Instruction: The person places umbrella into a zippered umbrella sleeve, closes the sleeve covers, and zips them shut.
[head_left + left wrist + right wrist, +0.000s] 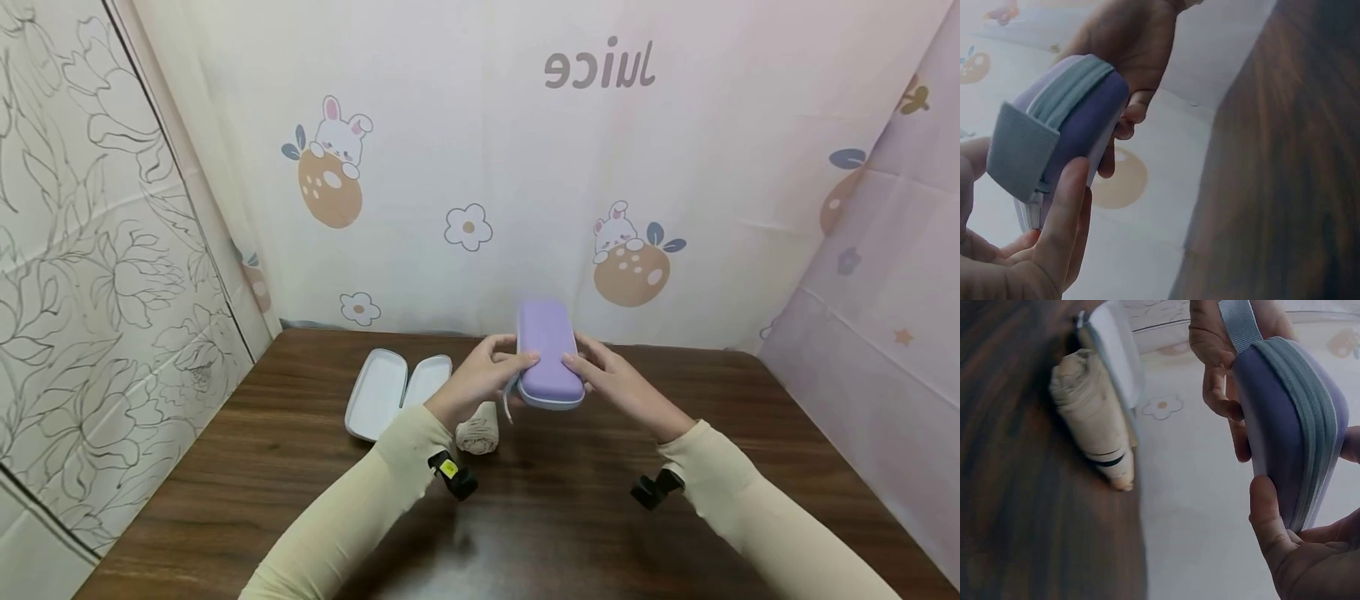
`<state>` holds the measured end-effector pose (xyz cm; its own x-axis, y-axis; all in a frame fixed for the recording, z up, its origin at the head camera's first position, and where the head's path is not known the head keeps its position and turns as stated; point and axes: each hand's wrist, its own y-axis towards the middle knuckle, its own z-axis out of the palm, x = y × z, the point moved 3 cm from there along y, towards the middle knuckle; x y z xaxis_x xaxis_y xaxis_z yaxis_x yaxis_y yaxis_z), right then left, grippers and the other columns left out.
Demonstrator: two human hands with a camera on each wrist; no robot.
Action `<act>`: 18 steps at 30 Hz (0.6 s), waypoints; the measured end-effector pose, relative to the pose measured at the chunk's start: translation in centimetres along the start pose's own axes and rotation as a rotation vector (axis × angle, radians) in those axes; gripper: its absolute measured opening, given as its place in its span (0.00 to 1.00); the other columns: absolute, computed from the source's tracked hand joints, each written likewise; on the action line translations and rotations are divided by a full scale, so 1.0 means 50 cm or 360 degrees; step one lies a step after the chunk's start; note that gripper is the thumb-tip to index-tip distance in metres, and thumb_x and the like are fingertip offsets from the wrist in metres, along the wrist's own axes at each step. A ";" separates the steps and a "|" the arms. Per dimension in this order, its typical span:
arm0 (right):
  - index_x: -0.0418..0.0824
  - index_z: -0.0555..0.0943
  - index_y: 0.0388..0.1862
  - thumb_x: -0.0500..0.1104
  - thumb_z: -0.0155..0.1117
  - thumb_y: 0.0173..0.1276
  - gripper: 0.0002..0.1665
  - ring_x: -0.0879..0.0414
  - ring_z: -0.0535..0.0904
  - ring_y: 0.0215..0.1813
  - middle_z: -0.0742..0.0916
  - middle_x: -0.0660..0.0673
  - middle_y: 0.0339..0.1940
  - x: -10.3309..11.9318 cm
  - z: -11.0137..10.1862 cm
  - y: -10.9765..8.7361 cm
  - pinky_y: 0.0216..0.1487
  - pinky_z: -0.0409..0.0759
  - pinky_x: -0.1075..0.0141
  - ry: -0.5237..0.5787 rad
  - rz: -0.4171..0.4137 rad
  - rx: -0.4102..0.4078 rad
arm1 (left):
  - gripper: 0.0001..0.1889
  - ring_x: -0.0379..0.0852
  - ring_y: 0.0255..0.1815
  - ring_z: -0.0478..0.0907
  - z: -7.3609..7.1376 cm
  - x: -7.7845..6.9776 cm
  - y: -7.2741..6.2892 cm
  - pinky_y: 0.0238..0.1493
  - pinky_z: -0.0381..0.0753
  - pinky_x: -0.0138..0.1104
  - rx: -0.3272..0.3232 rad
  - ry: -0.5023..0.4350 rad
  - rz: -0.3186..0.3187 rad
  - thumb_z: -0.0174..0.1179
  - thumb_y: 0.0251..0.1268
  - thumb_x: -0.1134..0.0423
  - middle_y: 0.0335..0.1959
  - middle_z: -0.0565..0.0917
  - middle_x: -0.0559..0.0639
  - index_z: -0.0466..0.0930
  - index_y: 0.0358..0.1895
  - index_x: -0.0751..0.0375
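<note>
A purple hard zip case (549, 337) is held up above the table between both hands. My left hand (478, 377) grips its left side, thumb on the top face. On the opposite side my right hand (621, 387) grips it the same way. The grey-green zipper band (1310, 419) runs around the case and looks closed in the right wrist view. From the left end hangs a short grey fabric loop (1022, 150), beside the left fingers. Below the left hand lies a rolled beige bundle (478, 432), resembling a folded umbrella, with a dark band around it.
An open white-lined case (377, 392) lies on the brown wooden table (555, 517), left of the bundle and partly behind the left forearm. A printed curtain (480, 150) hangs behind the table. More hanging fabric (97, 208) borders the left side.
</note>
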<state>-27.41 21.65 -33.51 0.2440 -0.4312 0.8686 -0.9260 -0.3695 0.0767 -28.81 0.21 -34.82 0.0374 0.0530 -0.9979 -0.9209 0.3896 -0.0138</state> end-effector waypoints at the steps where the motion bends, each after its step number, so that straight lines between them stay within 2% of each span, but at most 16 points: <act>1: 0.45 0.49 0.83 0.60 0.51 0.79 0.43 0.46 0.79 0.58 0.72 0.34 0.70 -0.006 -0.001 -0.003 0.58 0.79 0.49 -0.0008 0.0012 0.0001 | 0.39 0.53 0.34 0.86 0.004 0.005 0.000 0.39 0.86 0.49 -0.0006 0.0003 -0.0004 0.67 0.66 0.52 0.58 0.80 0.61 0.60 0.74 0.62; 7: 0.38 0.50 0.82 0.60 0.52 0.78 0.46 0.45 0.79 0.58 0.71 0.31 0.71 -0.051 -0.012 -0.021 0.59 0.78 0.50 0.0045 0.0141 0.0009 | 0.38 0.53 0.44 0.85 0.042 0.041 0.009 0.43 0.86 0.50 0.0016 -0.0078 -0.0030 0.66 0.67 0.57 0.57 0.80 0.64 0.59 0.74 0.66; 11: 0.34 0.50 0.81 0.60 0.53 0.78 0.47 0.44 0.79 0.60 0.71 0.30 0.71 -0.085 -0.018 -0.032 0.59 0.78 0.50 0.0066 0.0215 0.0004 | 0.39 0.53 0.48 0.83 0.067 0.073 0.018 0.47 0.85 0.48 0.0036 -0.0149 -0.0112 0.66 0.65 0.61 0.57 0.79 0.62 0.56 0.75 0.68; 18: 0.30 0.50 0.80 0.59 0.53 0.78 0.48 0.45 0.77 0.61 0.71 0.28 0.71 -0.131 -0.021 -0.047 0.59 0.77 0.53 0.0057 0.0305 0.0002 | 0.39 0.50 0.50 0.81 0.102 0.118 0.031 0.47 0.85 0.44 0.0062 -0.0142 -0.0216 0.63 0.61 0.66 0.54 0.78 0.58 0.56 0.74 0.72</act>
<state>-27.12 26.21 -38.87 0.0525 -0.4643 0.8841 -0.9543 -0.2841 -0.0925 -28.05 5.84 -40.42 0.1961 0.0781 -0.9775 -0.8895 0.4338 -0.1438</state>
